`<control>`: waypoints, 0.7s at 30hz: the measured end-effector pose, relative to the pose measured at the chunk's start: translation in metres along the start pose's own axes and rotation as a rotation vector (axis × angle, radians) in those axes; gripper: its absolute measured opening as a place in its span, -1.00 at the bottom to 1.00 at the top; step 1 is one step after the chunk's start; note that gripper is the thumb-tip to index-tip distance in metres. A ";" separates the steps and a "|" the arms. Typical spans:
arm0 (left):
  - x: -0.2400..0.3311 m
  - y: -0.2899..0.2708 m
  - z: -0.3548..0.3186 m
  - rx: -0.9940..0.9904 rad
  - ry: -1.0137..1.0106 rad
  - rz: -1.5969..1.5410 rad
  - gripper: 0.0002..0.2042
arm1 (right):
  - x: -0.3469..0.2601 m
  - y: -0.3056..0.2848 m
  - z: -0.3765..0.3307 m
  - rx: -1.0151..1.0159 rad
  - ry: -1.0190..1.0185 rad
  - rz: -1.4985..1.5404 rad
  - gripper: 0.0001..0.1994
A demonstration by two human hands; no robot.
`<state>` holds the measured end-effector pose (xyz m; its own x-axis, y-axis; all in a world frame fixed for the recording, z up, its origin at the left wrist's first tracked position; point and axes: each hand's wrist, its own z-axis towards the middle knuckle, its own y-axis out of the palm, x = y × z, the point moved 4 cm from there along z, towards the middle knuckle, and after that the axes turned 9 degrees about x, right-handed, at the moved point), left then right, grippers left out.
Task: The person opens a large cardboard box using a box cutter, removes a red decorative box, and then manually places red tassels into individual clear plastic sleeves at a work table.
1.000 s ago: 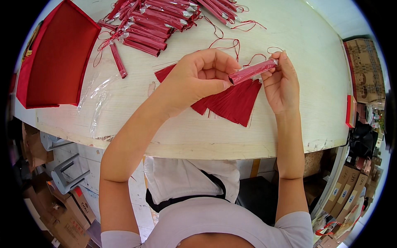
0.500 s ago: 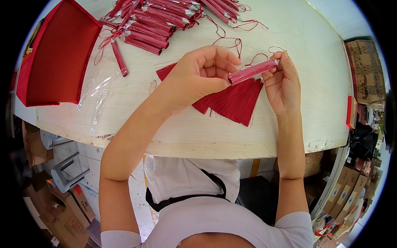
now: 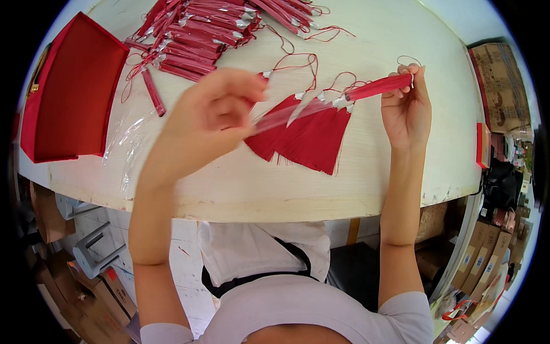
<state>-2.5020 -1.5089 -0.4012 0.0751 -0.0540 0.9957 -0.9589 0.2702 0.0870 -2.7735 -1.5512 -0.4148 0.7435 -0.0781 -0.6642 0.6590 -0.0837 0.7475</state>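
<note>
My right hand (image 3: 405,112) pinches the capped top of a slim red tassel (image 3: 378,88), whose cord loop stands up above the fingertips. From the tassel's lower end a clear plastic sleeve (image 3: 283,117) stretches left to my left hand (image 3: 215,123). That hand is blurred, with its thumb and fingers closed on the sleeve's end. Beneath the sleeve, several unwrapped red tassels (image 3: 315,140) lie fanned out on the table, silver caps toward the far side and red cords trailing away. My left hand partly hides one more of them.
Many sleeved tassels (image 3: 195,37) are heaped at the back, with a single one (image 3: 152,92) lying apart. An open red box (image 3: 74,92) stands at the left. Crumpled clear sleeves (image 3: 129,149) lie beside it on the pale table (image 3: 275,200). Cardboard boxes (image 3: 498,86) line the right side.
My left hand has moved left and toward me, drawing the clear sleeve off the tassel. My right hand has shifted slightly right with the tassel, whose red strands are now bare.
</note>
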 end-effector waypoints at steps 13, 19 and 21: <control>0.022 -0.124 -0.094 0.712 0.121 1.257 -0.52 | 0.045 0.034 -0.033 -0.231 0.412 -0.394 -0.77; 0.020 -0.084 -0.070 0.585 0.365 1.293 -0.55 | 0.044 0.024 -0.021 -0.142 -0.078 -1.078 -0.81; 0.020 -0.064 -0.053 0.489 0.383 1.102 -0.57 | 0.040 0.025 -0.019 -0.064 -0.305 -1.173 -0.80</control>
<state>-2.4246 -1.4759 -0.3855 -0.8301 0.2762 0.4844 -0.5575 -0.3927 -0.7315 -2.7252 -1.5372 -0.4219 -0.3600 -0.2195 -0.9068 0.9249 -0.2116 -0.3160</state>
